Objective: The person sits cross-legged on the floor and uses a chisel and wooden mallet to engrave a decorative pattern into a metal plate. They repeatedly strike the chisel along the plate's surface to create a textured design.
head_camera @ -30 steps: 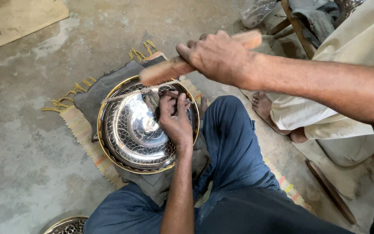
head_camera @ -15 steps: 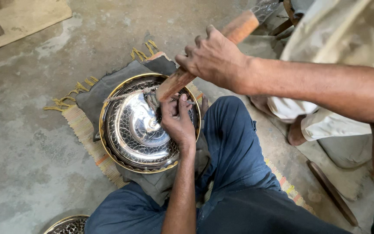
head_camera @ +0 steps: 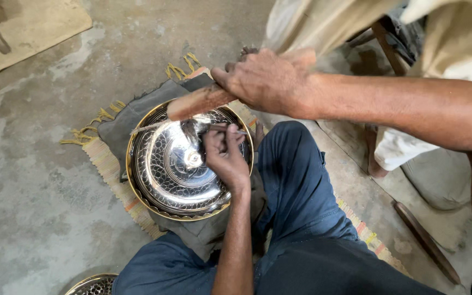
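Pinching a thin metal punch upright, the left hand steadied its tip on the shiny engraved tray. At one o'clock above it, the right hand clenched a wooden mallet, poised over the punch.

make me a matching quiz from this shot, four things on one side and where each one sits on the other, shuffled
Things:
1. wooden mallet
2. thin metal punch
3. shiny engraved metal plate
4. dark cloth

Places:
a. pinched in the left hand, tip on the plate
b. spread under the plate, over a striped fringed mat
c. gripped in the right hand, above the plate
d. lying on the cloth in front of the person's knee

Pairs: 1-c, 2-a, 3-d, 4-b
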`<action>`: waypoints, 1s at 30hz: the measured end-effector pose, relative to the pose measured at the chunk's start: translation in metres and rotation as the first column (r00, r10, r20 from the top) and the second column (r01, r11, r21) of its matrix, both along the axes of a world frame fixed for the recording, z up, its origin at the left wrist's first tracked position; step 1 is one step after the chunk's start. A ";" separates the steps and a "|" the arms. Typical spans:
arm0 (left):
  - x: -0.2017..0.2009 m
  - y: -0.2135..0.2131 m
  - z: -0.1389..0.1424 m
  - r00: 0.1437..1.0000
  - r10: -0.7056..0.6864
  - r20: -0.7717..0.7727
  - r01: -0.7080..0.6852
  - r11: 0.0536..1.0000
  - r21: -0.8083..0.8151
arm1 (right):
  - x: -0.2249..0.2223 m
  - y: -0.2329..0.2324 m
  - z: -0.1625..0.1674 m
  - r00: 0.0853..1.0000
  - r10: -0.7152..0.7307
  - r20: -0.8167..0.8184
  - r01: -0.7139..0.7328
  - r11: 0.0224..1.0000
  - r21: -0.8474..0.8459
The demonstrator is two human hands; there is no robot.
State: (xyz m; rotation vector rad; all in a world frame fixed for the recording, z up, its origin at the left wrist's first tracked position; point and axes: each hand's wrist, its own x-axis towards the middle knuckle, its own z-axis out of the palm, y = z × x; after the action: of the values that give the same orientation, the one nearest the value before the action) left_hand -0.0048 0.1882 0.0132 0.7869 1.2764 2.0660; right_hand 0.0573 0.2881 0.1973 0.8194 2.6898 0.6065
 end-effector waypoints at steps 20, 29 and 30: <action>-0.008 0.006 -0.002 0.999 -0.007 -0.048 0.003 0.996 -0.084 | 0.012 -0.002 0.000 0.989 0.148 0.004 -0.145 0.959 0.242; -0.009 0.003 0.004 1.000 0.009 -0.017 -0.010 0.994 -0.109 | -0.001 -0.005 0.000 0.981 0.059 0.183 -0.120 0.930 0.346; -0.009 0.003 0.005 1.000 -0.008 -0.015 0.006 0.996 -0.088 | -0.001 -0.004 0.000 0.987 0.111 0.112 -0.144 0.926 0.349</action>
State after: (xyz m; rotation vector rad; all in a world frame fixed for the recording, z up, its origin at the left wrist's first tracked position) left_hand -0.0136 0.1912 0.0183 0.7674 1.3612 1.9874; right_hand 0.0559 0.2840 0.1976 0.6802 2.6001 1.1604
